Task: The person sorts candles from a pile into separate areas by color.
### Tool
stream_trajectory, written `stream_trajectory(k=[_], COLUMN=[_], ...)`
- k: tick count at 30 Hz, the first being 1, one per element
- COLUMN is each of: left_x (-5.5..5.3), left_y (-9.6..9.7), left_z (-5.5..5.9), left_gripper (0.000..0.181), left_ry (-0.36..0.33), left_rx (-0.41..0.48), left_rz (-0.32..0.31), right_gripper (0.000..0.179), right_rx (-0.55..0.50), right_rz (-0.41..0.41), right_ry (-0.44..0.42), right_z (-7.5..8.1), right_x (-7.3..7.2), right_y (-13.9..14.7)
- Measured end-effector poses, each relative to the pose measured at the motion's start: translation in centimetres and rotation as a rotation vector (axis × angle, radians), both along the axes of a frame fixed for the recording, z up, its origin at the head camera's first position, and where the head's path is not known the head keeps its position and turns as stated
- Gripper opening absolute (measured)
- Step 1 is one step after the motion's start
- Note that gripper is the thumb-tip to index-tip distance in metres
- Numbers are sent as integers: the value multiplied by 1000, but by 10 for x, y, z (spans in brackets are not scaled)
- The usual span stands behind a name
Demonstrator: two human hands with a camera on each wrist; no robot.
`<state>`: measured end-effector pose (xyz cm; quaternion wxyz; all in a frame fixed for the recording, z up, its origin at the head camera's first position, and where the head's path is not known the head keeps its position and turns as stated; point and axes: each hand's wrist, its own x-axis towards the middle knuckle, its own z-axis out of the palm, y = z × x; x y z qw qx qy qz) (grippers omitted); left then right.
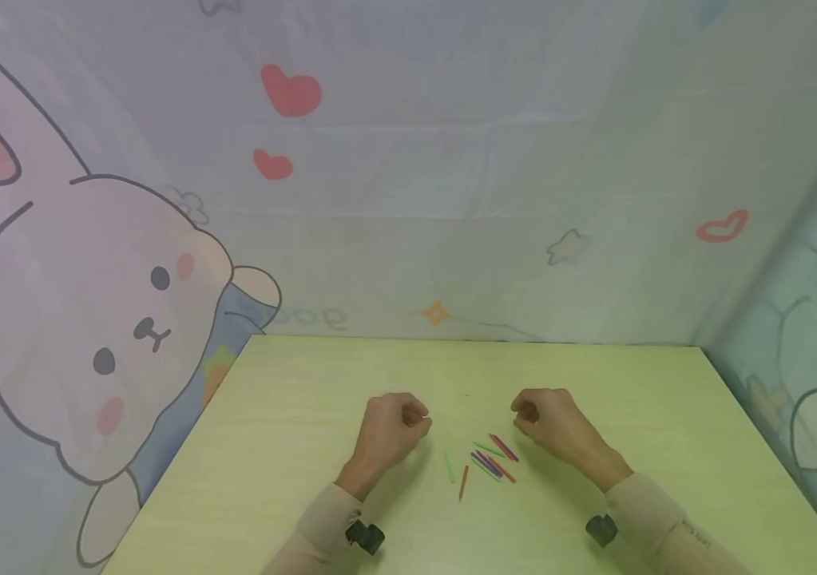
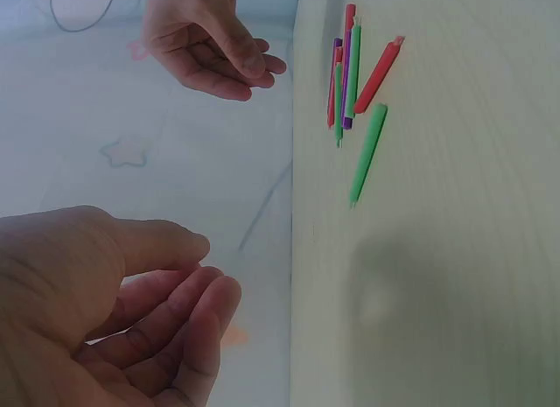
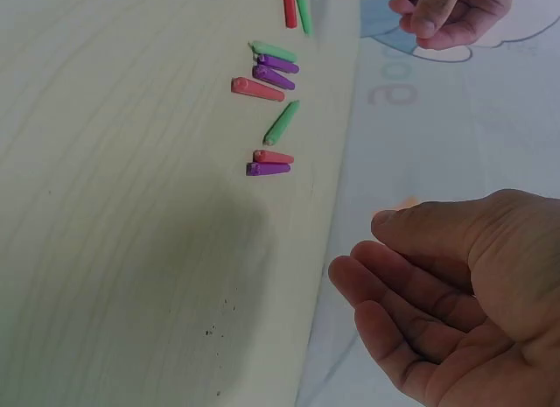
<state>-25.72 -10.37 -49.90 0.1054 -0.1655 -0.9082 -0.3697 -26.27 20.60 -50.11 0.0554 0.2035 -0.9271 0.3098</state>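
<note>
Printed cloth backdrop, rabbit and hearts, behind pale yellow-green table. Left hand and right hand raised above tabletop, well apart; fingers of each loosely bent, thumb near fingertips, small gap showing, nothing held. Nine slim sticks lie on the table between them: one green stick and one red stick toward the left hand, seven others, mixed red, purple and green, bunched toward the right.

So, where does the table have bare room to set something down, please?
Bare table lies between the left hand and the left edge, and between the right hand and the right edge. Sticks crowd the patch between both hands.
</note>
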Motion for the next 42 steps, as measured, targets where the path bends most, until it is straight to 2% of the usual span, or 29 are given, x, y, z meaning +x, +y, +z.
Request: stream_trajectory(k=[6,14,17,20,24,28,34,37,42], left_x=[1,1,1,0,-2,-5,-7,-8,-9], left_y=[3,6,7,9,12,19,33,41,51], left_z=[-3,-6,-8,-11,-16,-20,-25,-27,-27], left_gripper=[10,10,6,2,6,8,7,8,13], left_ry=[12,1,-15,-27,-48,-63,8,40,66], left_rx=[-7,-9,-26,-54,-93,-139,-198,-214,-265], left_rz=[-27,-57,-107,-187,-288,-351,-462,-494,-495], right_gripper=[10,8,9,9,9,8,8,8,8], right_rx=[11,32,50,63,72,77,88,85,70], right_rz=[4,9,8,12,22,46,67,76,94], right_ry=[-5,-29,-27,-31,-45,-67,-89,-87,-106], right_z=[-2,-5,-7,-8,-9,-10,-12,-12,-13], right_x=[0,0,0,0,0,1,3,3,4], right_y=[0,-1,-1,-2,-3,-3,-3,-4,-7])
